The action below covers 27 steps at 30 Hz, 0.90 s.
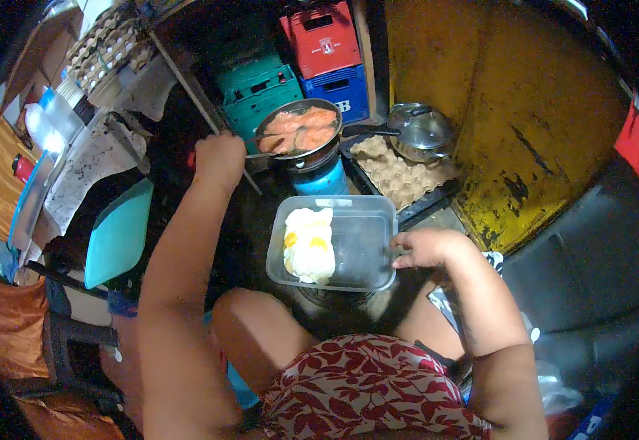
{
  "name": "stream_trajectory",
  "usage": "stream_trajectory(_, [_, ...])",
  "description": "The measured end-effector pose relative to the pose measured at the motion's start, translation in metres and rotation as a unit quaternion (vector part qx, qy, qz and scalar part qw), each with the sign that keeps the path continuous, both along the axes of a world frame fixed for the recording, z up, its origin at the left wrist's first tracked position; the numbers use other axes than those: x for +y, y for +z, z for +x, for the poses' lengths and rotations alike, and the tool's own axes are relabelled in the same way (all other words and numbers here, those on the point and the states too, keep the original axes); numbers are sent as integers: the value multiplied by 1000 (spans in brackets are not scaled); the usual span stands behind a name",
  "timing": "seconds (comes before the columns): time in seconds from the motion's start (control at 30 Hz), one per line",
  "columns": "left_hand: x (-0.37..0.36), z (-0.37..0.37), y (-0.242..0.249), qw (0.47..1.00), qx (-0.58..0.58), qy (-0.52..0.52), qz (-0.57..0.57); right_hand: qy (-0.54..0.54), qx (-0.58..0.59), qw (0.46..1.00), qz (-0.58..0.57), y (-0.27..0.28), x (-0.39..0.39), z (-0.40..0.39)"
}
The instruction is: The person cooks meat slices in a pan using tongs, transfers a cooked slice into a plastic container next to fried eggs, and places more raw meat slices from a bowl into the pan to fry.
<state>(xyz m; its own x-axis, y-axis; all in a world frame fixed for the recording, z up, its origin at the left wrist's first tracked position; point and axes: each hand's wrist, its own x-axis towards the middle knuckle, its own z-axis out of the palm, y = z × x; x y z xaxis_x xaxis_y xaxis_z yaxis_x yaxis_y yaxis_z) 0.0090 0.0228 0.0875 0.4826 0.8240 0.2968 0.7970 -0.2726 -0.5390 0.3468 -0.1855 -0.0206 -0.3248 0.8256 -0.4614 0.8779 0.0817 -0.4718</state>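
My left hand point(219, 163) is closed around a metal utensil point(261, 155) with two thin arms, perhaps tongs, reaching to the frying pan point(340, 117). Orange-pink pieces of food point(301, 130), of a kind I cannot make out, fill the pan, which sits on a burner above a blue canister point(319, 180). At the right end of a clear plastic container point(363, 235), my right hand point(433, 248) pinches the wall between thumb and fingers. Fried eggs point(310, 249) with yellow yolks lie along the container's left side.
A brown egg tray point(400, 172) and a lidded pot point(420, 132) are right of the pan. Behind it stand green point(261, 95), red point(323, 40) and blue point(345, 89) crates. A yellow panel point(510, 110) rises at right; a teal lid point(119, 233) is at left.
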Motion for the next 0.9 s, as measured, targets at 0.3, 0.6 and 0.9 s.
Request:
stream_trajectory(0.3, [-18, -20, -55, 988, -120, 93, -35, -3, -7, 1000, 2, -4, -1, 2])
stream_trajectory(0.6, [-9, -46, -23, 965, -256, 44, -44, 0, 2, 1000, 2, -7, 1, 2])
stream_trajectory(0.9, [13, -46, -13, 909, -342, 127, -201, 6, -15, 1000, 1, -1, 1, -1])
